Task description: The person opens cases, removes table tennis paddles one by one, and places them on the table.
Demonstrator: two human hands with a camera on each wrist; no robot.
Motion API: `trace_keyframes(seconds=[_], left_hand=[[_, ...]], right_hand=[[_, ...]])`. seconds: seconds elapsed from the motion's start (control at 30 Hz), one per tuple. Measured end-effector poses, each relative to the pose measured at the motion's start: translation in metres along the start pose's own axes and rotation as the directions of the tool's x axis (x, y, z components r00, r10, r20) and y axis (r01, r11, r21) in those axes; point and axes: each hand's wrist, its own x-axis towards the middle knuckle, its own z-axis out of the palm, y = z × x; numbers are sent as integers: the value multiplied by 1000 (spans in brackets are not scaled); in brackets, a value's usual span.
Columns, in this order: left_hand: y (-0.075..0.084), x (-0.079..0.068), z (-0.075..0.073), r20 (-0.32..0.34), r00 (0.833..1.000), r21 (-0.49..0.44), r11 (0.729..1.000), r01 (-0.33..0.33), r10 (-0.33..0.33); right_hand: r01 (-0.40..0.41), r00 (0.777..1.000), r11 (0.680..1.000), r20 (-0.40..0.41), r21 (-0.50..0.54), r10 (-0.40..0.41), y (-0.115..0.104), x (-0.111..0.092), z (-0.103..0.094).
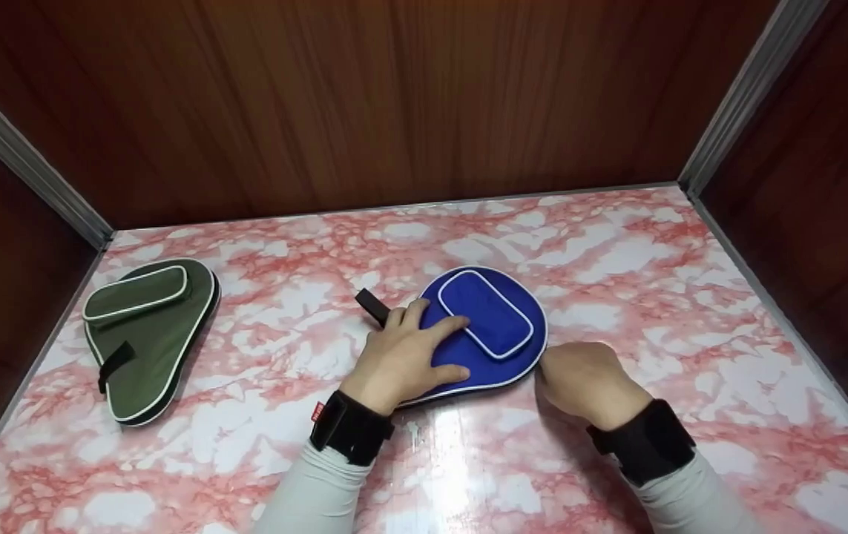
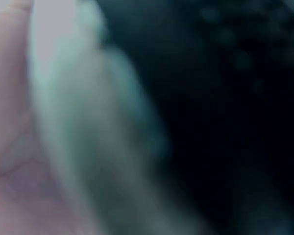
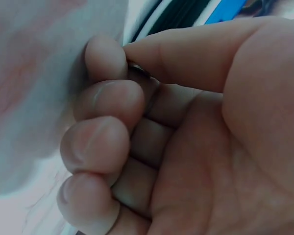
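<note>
A blue paddle case (image 1: 487,315) with white piping and a raised pocket lies on the table, its rounded end toward the upper right. My left hand (image 1: 409,352) rests on its narrower part with fingers spread, one fingertip on the pocket's edge. A black strap (image 1: 373,305) sticks out beyond that hand. At the case's right edge is my right hand (image 1: 583,378), fingers curled. In the right wrist view its thumb and index finger pinch a small dark metal zipper pull (image 3: 139,69), mostly hidden. The left wrist view is a blurred close-up of the dark side and pale piping.
A green paddle case (image 1: 153,345) with white piping and a black strap lies at the left of the red-and-white marbled table (image 1: 283,460). Dark wood panels (image 1: 394,104) with grey metal edging stand along the back and both sides.
</note>
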Motion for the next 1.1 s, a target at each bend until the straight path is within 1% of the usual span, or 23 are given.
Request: trace_keyframes(seconds=[0.2, 0.3, 0.43, 0.53, 0.6, 0.7, 0.77, 0.83, 0.9, 0.97, 1.03, 1.1], left_hand=[[4, 0, 4, -39, 999, 25, 999, 31, -30], [7, 1, 7, -68, 997, 28, 999, 47, -45], [12, 2, 11, -101, 993, 61, 996, 67, -60], [16, 2, 13, -105, 992, 90, 993, 74, -64], [18, 1, 12, -98, 993, 82, 994, 68, -60], [18, -1, 9, -62, 998, 23, 999, 34, -32], [19, -2, 7, -35, 999, -16, 1000, -21, 21], [21, -2, 6, -9, 996, -44, 995, -94, 94], [23, -3, 5, 12, 985, -54, 984, -171, 172], [24, -3, 4, 31, 972, -57, 972, -229, 231], [25, -4, 1, 67, 961, -64, 962, -265, 269], [26, -6, -2, 110, 952, -73, 957, -280, 287]], right_hand=[[-19, 999, 999, -32, -37, 17, -7, 3, 6], [-13, 999, 999, -49, -43, 11, -9, 3, 7], [-2, 998, 999, -68, -49, -1, -13, 3, 9], [0, 995, 998, -100, -58, -6, -15, 4, 10], [2, 992, 999, -122, -52, -9, -14, 4, 10], [-15, 990, 999, -139, -32, 11, -9, 5, 10], [-43, 989, 999, -141, -20, 39, -4, 5, 10], [-77, 987, 997, -140, -9, 75, 1, 6, 10], [-101, 985, 995, -141, 0, 100, 7, 6, 10], [-115, 984, 993, -140, 5, 114, 11, 7, 10], [-130, 982, 991, -135, 10, 130, 15, 8, 10], [-147, 980, 989, -133, 14, 147, 18, 10, 9]])
